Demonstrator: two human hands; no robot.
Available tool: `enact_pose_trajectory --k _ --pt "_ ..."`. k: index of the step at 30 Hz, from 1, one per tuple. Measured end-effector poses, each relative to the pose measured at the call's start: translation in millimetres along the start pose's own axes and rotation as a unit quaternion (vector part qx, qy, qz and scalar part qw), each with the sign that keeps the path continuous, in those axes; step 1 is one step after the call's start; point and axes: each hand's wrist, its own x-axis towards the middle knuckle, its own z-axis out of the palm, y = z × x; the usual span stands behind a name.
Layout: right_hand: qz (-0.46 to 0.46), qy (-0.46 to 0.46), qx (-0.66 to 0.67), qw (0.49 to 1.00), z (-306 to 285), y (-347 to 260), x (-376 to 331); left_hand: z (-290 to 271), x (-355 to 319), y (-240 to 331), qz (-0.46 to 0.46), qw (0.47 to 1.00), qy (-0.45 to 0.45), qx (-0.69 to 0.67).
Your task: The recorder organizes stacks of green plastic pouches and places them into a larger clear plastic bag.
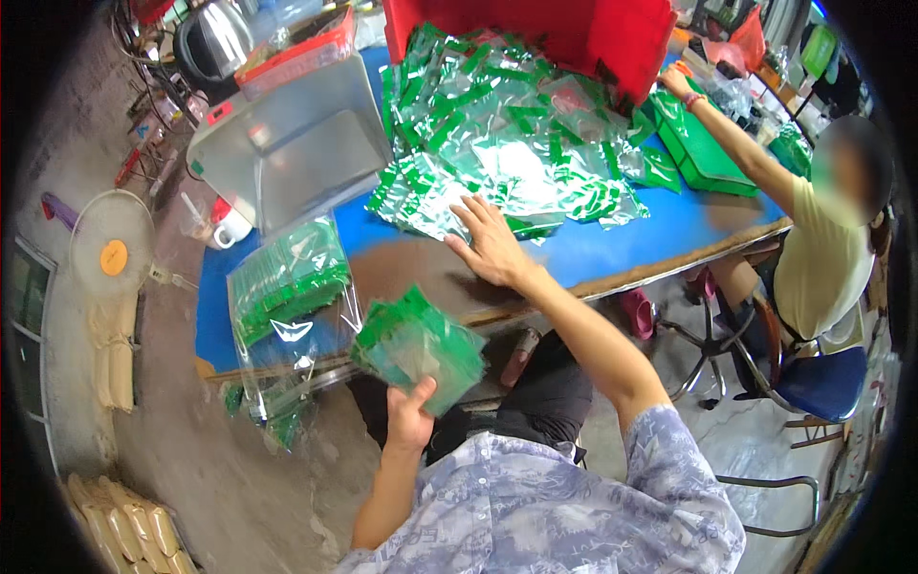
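A fanned stack of clear plastic bags with green bands (416,346) is gripped in my left hand (411,416), thumb on top, in front of the table edge. My right hand (492,244) stretches out with fingers spread at the near edge of a big heap of similar green-and-clear bags (507,124). Whether its fingertips touch the heap I cannot tell. Left of my hands, a large clear bag packed with green-banded bags (292,277) lies on the table corner and hangs over the edge.
The blue table (622,249) carries a red bin (612,38) tipped behind the heap, a translucent tub (306,153) and a white mug (229,226). A round fan (113,251) stands left. At right a seated co-worker (822,239) reaches over a green tray (698,153).
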Motion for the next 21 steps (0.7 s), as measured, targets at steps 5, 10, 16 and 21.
enact_pose_trajectory --k 5,10,16,21 --pt "-0.093 -0.076 -0.123 0.985 7.4 -18.3 -22.1 1.6 -17.2 16.7 0.185 0.962 0.008 0.199" --pt "-0.114 -0.165 0.070 0.977 -11.7 -66.8 -59.3 -6.7 -2.7 5.8 0.020 0.996 0.078 -0.026" --pt "-0.039 -0.206 0.062 0.976 7.6 -49.8 6.7 -22.8 5.2 -10.7 -0.072 0.979 0.126 -0.146" --pt "-0.196 -0.044 -0.181 0.963 45.1 -23.0 27.4 -27.0 2.5 -19.2 -0.107 0.969 0.100 -0.198"
